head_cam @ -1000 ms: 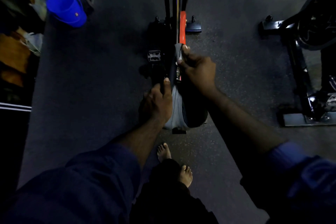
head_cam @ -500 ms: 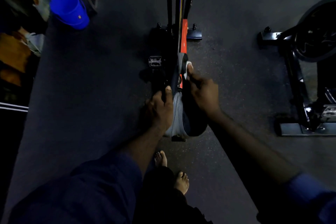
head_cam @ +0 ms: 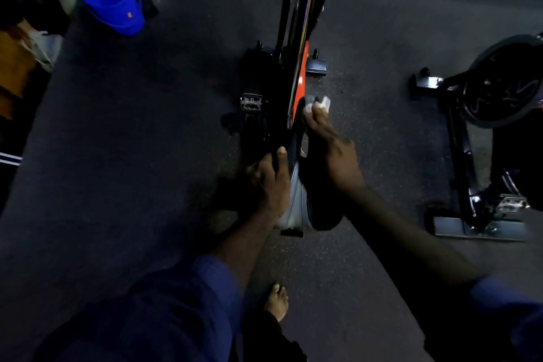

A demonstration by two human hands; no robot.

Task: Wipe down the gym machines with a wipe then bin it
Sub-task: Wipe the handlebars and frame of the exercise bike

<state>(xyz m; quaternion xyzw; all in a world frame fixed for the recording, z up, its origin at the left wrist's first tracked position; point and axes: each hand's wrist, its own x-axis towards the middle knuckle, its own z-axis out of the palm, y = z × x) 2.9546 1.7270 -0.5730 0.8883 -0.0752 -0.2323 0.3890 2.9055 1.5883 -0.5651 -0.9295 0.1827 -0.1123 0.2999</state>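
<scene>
— Where are the hands?
— Both arms reach forward and down over a bike (head_cam: 293,23). The left hand (head_cam: 269,182) grips the saddle's (head_cam: 296,203) left side, thumb lying along the top. The right hand (head_cam: 335,150), fingers stretched ahead, pinches a white wipe (head_cam: 318,104) against the frame (head_cam: 301,79), at 12 o'clock from the saddle.
— What else?
— A blue bucket (head_cam: 111,0) at 10 o'clock; a second bike (head_cam: 484,114) at 3 o'clock.
</scene>
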